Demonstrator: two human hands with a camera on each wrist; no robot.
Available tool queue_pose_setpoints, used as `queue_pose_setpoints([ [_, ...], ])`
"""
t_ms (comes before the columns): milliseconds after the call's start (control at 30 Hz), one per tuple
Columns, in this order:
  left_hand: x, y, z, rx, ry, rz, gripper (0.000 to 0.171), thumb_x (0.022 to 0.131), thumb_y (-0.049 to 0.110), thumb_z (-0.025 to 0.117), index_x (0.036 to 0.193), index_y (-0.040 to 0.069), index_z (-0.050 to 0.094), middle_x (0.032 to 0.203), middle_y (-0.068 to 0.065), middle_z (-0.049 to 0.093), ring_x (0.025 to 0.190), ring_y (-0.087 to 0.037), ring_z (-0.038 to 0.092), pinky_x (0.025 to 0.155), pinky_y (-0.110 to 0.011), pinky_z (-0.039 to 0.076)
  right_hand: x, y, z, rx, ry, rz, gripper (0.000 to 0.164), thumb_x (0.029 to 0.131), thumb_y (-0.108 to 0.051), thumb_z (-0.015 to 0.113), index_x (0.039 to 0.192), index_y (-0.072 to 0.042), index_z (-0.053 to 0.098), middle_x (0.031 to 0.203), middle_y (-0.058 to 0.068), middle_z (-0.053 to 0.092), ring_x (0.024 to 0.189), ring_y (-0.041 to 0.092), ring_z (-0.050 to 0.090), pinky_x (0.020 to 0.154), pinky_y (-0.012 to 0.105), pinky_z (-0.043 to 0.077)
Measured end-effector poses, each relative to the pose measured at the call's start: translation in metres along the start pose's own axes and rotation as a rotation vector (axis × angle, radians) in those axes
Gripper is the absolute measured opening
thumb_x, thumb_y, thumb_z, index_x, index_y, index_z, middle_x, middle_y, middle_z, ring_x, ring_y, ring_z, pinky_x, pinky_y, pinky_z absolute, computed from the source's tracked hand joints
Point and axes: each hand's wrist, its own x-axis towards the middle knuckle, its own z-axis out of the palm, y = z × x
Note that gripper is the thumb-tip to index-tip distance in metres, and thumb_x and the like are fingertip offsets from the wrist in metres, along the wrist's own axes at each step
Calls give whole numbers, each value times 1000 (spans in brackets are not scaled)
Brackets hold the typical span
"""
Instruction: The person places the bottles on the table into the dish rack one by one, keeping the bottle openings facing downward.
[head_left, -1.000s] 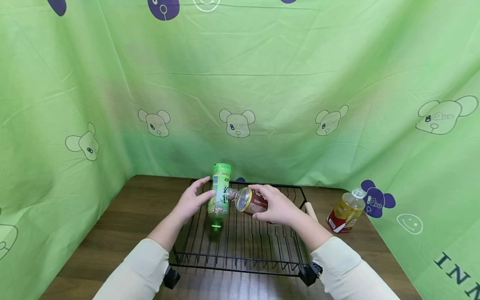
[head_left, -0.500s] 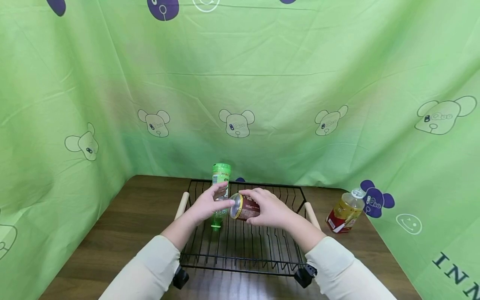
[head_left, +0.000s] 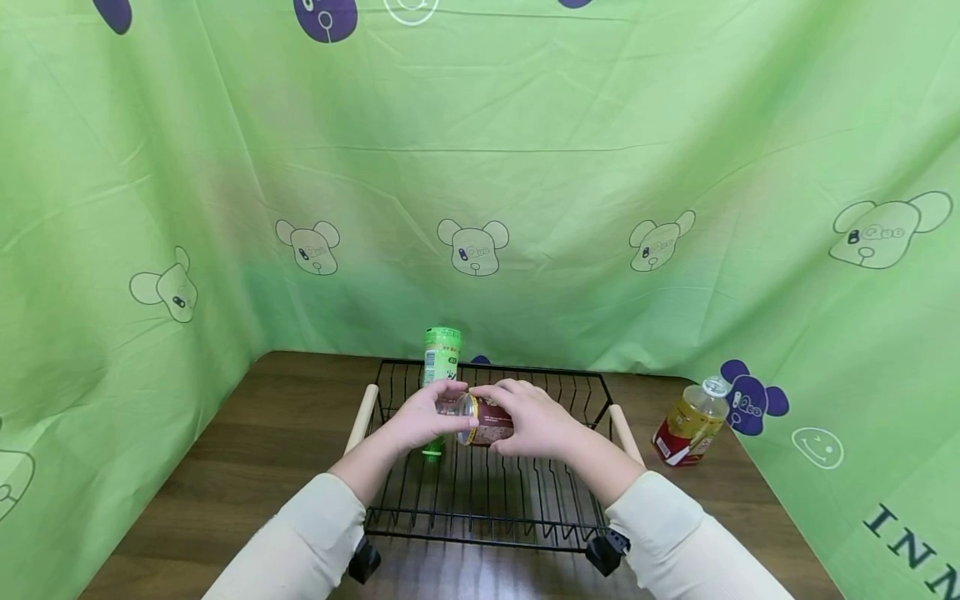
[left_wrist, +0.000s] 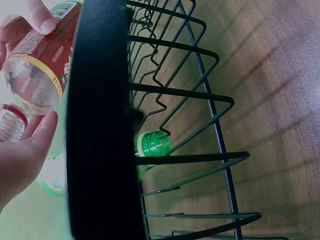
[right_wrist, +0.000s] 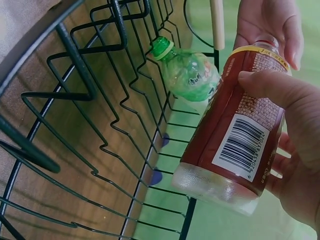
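My right hand (head_left: 536, 421) grips a plastic bottle (head_left: 491, 422) with a dark red label, tipped on its side over a black wire rack (head_left: 480, 542). In the right wrist view, its barcode and clear base show, with my thumb across the label. My left hand (head_left: 420, 419) is around the bottle's neck end, thumb below and fingers above. The clear neck with a red ring (left_wrist: 14, 122) lies between them in the left wrist view. Behind my left hand, a green bottle (head_left: 441, 357) lies on the rack, partly hidden, its green cap (right_wrist: 162, 47) toward me.
A bottle with a yellow and red label (head_left: 690, 423) stands on the wooden table (head_left: 247, 450), right of the rack. Pale wooden handles (head_left: 363, 417) flank the rack on both sides. A green printed cloth (head_left: 480, 175) hangs behind the table.
My left hand has moved right, from beside the green bottle onto the neck end of the red-labelled bottle. My right hand has brought that bottle left and slightly nearer, levelling it.
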Motion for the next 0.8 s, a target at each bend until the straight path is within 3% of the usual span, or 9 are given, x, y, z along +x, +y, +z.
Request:
queue_pose_setpoints([
  [433, -2, 2, 2, -1, -14, -15, 60, 82, 21, 78, 132, -2, 52, 129, -19, 59, 112, -28, 60, 93, -39, 53, 1, 0, -2, -20, -5, -27, 80, 71, -25, 84, 143, -24, 49, 130, 8, 59, 124, 32, 52, 104, 55, 39],
  [633, -2, -4, 3, -19, 38, -9, 60, 82, 21, 77, 132, -1, 53, 127, -20, 60, 111, -29, 61, 90, -38, 54, 0, 2, -4, -2, 63, -31, 81, 71, -28, 84, 144, -22, 48, 136, 9, 56, 128, 34, 50, 108, 56, 37],
  [800, -2, -12, 3, -78, 127, -36, 59, 81, 21, 79, 131, 1, 55, 125, -18, 62, 108, -28, 62, 86, -38, 56, -4, 8, -8, 65, 171, 25, 82, 72, -33, 84, 145, -22, 48, 141, 9, 53, 131, 35, 46, 109, 58, 36],
])
